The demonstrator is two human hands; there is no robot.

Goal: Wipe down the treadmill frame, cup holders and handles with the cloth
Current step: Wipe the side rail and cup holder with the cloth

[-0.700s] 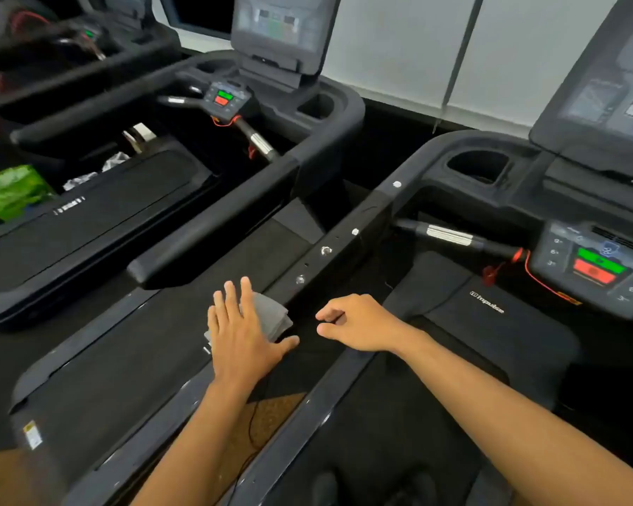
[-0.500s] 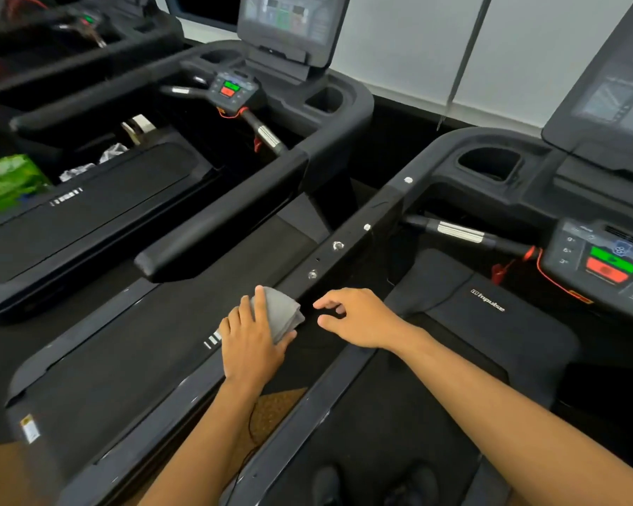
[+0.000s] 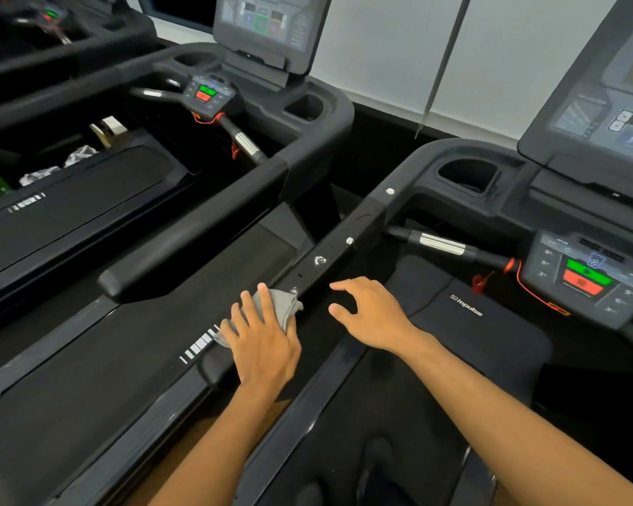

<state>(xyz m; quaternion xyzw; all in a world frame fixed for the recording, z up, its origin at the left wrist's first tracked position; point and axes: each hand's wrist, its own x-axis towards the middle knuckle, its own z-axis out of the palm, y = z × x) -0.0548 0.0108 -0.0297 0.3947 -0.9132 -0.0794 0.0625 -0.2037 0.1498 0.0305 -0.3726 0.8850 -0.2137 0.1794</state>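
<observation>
Gym row of black treadmills. Centre frame, the left hand (image 3: 262, 345), fingers flat, has slid the grey cloth (image 3: 284, 304) up against the bolted handrail (image 3: 348, 242); the right hand (image 3: 370, 312) hovers alongside, loosely spread, empty. Rail wiping seems underway.

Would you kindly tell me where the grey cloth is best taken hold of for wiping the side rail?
Probably its bunched middle, from above: the cloth lies crumpled on the side rail under the flat left hand, with loose folds sticking out past the fingers, so curling round the bulk gathers them.
</observation>
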